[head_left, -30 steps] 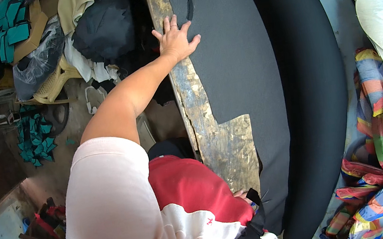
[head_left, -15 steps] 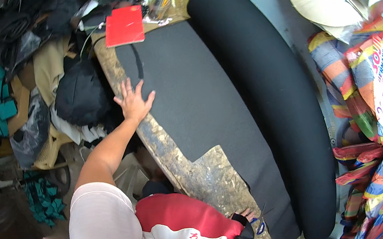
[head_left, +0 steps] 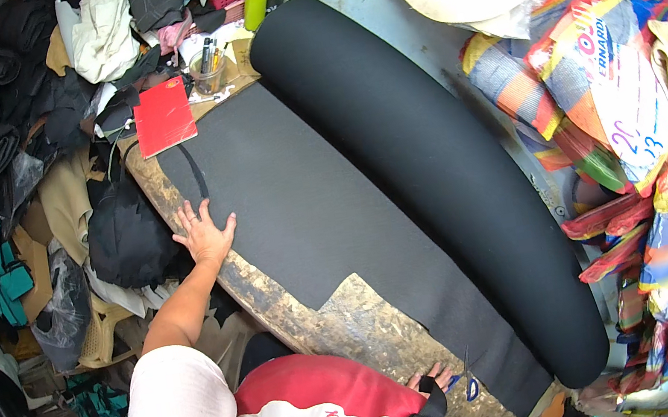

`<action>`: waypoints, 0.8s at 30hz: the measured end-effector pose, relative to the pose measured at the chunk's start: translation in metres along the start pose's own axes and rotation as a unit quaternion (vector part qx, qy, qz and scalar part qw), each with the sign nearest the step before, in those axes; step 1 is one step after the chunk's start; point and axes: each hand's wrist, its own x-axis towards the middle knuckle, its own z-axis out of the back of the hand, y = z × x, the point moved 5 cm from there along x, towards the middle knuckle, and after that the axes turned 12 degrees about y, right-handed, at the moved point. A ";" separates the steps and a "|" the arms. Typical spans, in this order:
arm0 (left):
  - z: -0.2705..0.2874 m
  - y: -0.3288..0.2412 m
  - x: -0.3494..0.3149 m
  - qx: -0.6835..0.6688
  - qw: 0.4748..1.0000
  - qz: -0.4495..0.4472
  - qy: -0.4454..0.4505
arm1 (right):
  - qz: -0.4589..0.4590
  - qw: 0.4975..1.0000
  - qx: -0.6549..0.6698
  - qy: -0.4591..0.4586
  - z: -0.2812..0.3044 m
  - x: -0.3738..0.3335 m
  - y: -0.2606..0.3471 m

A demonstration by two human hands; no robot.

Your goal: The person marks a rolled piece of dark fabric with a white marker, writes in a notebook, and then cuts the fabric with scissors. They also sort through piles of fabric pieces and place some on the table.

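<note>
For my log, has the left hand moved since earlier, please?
No; against the worn wooden table, the left hand stays by the near end of the black strip.

You are facing rough, worn wood on the tabletop [head_left: 367,316], and the grey sheet [head_left: 288,189] is showing you a matt, cloth-like face. The black roll [head_left: 424,178] is looking smooth, with a faint sheen. Your scissors [head_left: 468,374] are pairing thin metal blades with blue plastic handles, the red notebook [head_left: 165,117] is showing smooth paper, and the striped sacks [head_left: 506,88] are looking like woven plastic.
</note>
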 end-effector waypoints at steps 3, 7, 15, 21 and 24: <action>-0.002 0.002 0.000 0.002 1.000 0.005 -0.014 | 0.022 0.998 0.007 -0.061 0.017 -0.005 0.022; -0.001 0.001 -0.002 0.003 0.998 0.002 -0.060 | 0.051 0.997 0.032 -0.048 0.042 -0.015 0.033; -0.080 -0.034 -0.128 -0.042 0.996 0.080 -0.013 | -0.028 0.989 0.136 -0.043 0.090 -0.012 -0.010; -0.084 -0.053 -0.156 0.077 0.991 0.075 -0.077 | 0.082 0.985 0.138 -0.059 0.090 -0.006 -0.081; -0.083 -0.054 -0.152 0.084 0.990 0.088 -0.064 | 0.099 0.978 0.164 -0.079 0.082 -0.009 -0.092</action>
